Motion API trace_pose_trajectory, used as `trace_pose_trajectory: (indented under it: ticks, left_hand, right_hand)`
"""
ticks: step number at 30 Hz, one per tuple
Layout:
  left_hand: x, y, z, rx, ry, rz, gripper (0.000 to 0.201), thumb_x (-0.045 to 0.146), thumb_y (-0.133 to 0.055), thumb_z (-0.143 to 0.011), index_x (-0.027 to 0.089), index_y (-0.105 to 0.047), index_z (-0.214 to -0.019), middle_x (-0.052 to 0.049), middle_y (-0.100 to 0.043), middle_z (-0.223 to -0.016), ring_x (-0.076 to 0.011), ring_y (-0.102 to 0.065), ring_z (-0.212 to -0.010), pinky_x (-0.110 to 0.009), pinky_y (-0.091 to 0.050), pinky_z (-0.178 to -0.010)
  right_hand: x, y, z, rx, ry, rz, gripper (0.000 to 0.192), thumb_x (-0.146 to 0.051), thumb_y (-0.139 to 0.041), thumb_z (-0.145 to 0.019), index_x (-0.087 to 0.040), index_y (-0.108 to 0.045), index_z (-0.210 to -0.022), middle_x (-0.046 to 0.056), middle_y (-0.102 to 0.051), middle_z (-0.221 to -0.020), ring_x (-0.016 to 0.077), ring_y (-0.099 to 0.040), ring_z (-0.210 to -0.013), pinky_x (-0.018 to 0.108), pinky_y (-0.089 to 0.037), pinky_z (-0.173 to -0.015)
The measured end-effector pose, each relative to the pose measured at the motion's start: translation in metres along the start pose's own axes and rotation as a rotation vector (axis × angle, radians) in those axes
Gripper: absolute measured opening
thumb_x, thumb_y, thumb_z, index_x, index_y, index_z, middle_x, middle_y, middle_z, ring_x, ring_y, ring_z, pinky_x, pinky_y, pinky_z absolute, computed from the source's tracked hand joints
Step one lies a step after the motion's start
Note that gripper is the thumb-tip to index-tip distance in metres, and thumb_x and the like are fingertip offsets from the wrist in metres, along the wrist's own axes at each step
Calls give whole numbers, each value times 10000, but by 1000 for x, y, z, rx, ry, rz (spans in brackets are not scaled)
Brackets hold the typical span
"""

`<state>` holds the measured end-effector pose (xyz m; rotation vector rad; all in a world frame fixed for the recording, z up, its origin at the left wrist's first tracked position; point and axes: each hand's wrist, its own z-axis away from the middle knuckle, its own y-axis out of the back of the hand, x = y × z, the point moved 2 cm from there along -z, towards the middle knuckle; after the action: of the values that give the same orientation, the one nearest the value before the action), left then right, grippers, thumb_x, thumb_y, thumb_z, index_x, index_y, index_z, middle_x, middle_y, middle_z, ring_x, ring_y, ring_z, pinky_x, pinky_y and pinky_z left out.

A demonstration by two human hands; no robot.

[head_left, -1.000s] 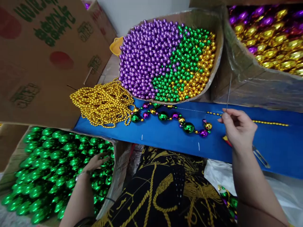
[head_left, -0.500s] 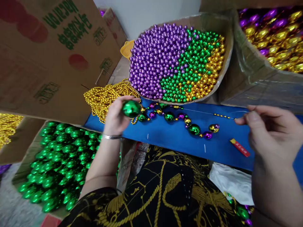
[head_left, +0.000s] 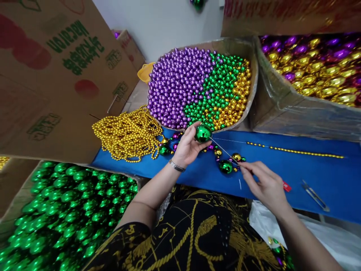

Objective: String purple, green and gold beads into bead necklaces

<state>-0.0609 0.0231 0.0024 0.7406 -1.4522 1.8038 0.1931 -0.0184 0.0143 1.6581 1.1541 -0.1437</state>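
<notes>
My left hand (head_left: 189,147) holds a large shiny green bead (head_left: 203,133) between thumb and fingers, above the blue table. A thin, straight needle (head_left: 224,149) runs from the bead's right side to my right hand (head_left: 258,180), which pinches its other end. Whether its tip is inside the bead, I cannot tell. Below and behind the hands lies a string of mixed green, purple and gold beads (head_left: 226,166), partly hidden by my left hand. A fine thread leads right to a row of small gold beads (head_left: 300,151) on the table.
Behind stands a box of purple, green and gold beads (head_left: 180,86). Gold bead strands (head_left: 126,131) lie left. Green beads (head_left: 76,203) fill a box at lower left; larger gold and purple beads (head_left: 316,67) fill one at right. Thread snips (head_left: 315,195) lie near the front edge.
My left hand has moved right with the green bead. My right hand has come left and now pinches the needle at the bead. The small gold beads now lie on the table.
</notes>
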Motion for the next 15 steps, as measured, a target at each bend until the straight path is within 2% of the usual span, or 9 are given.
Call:
trace_pose_trajectory:
  ticks: [2, 4, 9, 12, 15]
  left_hand:
    - [0, -2, 0, -14, 13, -1, 473, 599, -538, -894, 302, -517, -1261, -81, -642, -1173, -235, -695, -999, -402, -608, -857]
    - [-1, -4, 1, -28, 31, 26, 531, 662, -472, -897, 271, -525, -1252, -100, -641, -1192, -247, -699, -1015, -412, -596, -897]
    - [-6, -6, 2, -24, 65, 73, 483, 579, -584, -875, 198, -571, -1171, -124, -653, -1216, -246, -684, -1081, -376, -558, -984]
    - [-10, -8, 1, -31, 96, 67, 530, 624, -523, -891, 179, -580, -1174, -146, -664, -1209, -255, -671, -1115, -378, -555, -985]
    - [-11, -9, 0, -17, 95, 70, 524, 615, -540, -888, 177, -580, -1172, -147, -671, -1199, -254, -676, -1107, -384, -549, -993]
  right_hand:
    - [1, -1, -1, 7, 1, 1, 214, -207, -565, -930, -252, -674, -1108, 39, -711, -913, 155, -690, -792, 264, -565, -742]
    - [2, -2, 0, 3, 6, 2, 215, -194, -571, -925, -249, -672, -1107, 35, -708, -912, 151, -688, -794, 259, -561, -737]
    - [6, -8, 5, -4, 42, 22, 237, -166, -585, -915, -235, -658, -1130, 43, -699, -926, 152, -683, -804, 263, -548, -732]
    - [8, -10, 7, -5, 36, 37, 247, -171, -584, -916, -235, -655, -1144, 47, -700, -943, 158, -684, -815, 272, -548, -737]
    - [8, -10, 7, -2, 34, 44, 251, -171, -583, -916, -234, -656, -1149, 47, -699, -943, 161, -684, -814, 276, -548, -738]
